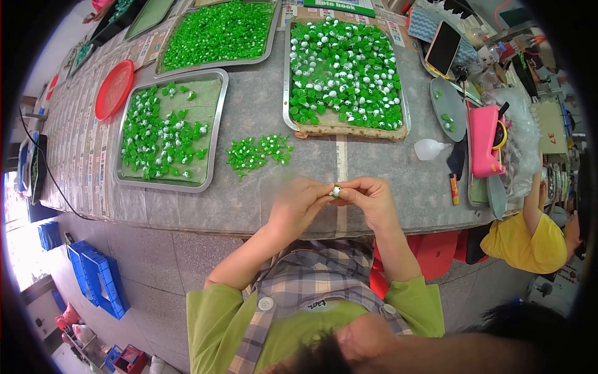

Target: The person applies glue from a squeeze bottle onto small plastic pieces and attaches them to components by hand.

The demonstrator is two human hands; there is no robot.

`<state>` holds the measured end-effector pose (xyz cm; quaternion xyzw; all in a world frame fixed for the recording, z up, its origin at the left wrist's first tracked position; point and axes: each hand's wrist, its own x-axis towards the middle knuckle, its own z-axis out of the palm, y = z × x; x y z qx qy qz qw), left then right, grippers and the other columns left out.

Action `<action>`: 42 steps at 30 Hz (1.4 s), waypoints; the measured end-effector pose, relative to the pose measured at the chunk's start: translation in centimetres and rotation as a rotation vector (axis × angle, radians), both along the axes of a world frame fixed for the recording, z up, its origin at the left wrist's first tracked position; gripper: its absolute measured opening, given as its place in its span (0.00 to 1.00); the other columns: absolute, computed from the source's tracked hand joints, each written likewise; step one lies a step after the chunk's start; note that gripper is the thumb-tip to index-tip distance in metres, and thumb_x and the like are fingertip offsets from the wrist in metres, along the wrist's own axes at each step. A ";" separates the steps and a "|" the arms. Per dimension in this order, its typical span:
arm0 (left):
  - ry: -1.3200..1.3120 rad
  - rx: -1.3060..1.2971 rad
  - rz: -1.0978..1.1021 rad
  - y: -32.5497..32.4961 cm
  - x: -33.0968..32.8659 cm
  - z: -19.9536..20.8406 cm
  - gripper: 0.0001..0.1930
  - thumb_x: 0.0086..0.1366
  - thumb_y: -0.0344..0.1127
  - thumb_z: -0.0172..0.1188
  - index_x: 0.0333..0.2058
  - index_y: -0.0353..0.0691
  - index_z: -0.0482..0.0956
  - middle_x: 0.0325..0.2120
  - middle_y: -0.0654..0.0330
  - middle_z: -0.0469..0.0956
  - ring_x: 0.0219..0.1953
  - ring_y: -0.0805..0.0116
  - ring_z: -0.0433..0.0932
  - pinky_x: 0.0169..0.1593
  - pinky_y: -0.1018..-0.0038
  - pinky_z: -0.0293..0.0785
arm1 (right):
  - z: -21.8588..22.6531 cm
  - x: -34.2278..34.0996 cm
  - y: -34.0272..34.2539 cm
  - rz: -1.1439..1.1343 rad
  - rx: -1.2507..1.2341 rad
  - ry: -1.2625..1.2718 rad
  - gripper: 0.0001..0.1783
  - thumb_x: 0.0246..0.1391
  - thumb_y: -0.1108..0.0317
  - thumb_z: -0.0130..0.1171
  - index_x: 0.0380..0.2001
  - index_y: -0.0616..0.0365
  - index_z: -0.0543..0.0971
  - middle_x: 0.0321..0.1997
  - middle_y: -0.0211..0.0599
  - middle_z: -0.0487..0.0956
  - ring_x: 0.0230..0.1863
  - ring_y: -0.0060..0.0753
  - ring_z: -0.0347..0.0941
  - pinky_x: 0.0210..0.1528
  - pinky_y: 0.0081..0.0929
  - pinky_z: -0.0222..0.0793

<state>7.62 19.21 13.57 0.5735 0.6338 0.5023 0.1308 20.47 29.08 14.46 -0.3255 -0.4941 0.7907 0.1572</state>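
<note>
Just above the table's near edge, my left hand (296, 204) and my right hand (372, 198) meet, fingertips pinched together. Between them is a small white-and-green piece (336, 191) with dark spots, partly covered by the fingers. Ahead and to the left of my hands lies a loose pile of small green pieces with white bits (258, 153). A metal tray (219, 118) at the left holds green-and-white pieces like the one in my fingers. Farther ahead, a fuller tray (286, 93) carries many white balls among green parts.
At the back left stands a metal tray (274, 31) of small green parts, with a red round lid (115, 90) nearby. On the right are a grey oval dish (450, 103), a white squeeze bottle (430, 149), a pink tape dispenser (484, 140) and a phone (443, 48). A person in yellow (529, 243) sits right.
</note>
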 end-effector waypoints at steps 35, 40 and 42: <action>0.084 -0.172 0.336 -3.8 -9.0 -0.4 0.08 0.42 0.26 0.54 0.26 0.38 0.72 0.25 0.58 0.68 0.30 0.63 0.67 0.33 0.74 0.64 | -3.3 7.4 9.9 -0.705 0.781 -0.258 0.26 0.35 0.69 0.59 0.39 0.64 0.63 0.39 0.36 0.66 0.42 0.26 0.60 0.42 0.23 0.56; 0.223 -0.259 0.137 -2.5 -5.7 -1.8 0.07 0.41 0.30 0.57 0.23 0.37 0.72 0.22 0.59 0.68 0.28 0.64 0.67 0.30 0.74 0.64 | -3.9 7.5 10.6 -0.643 0.749 -0.267 0.11 0.41 0.72 0.52 0.31 0.63 0.66 0.29 0.32 0.70 0.31 0.20 0.65 0.36 0.16 0.59; 0.270 -0.227 0.118 -2.0 -5.4 -2.2 0.07 0.41 0.31 0.57 0.22 0.37 0.72 0.21 0.60 0.68 0.28 0.64 0.67 0.30 0.74 0.64 | -3.8 7.0 9.9 -0.670 0.756 -0.231 0.12 0.41 0.72 0.52 0.31 0.62 0.66 0.29 0.32 0.70 0.32 0.20 0.65 0.36 0.16 0.59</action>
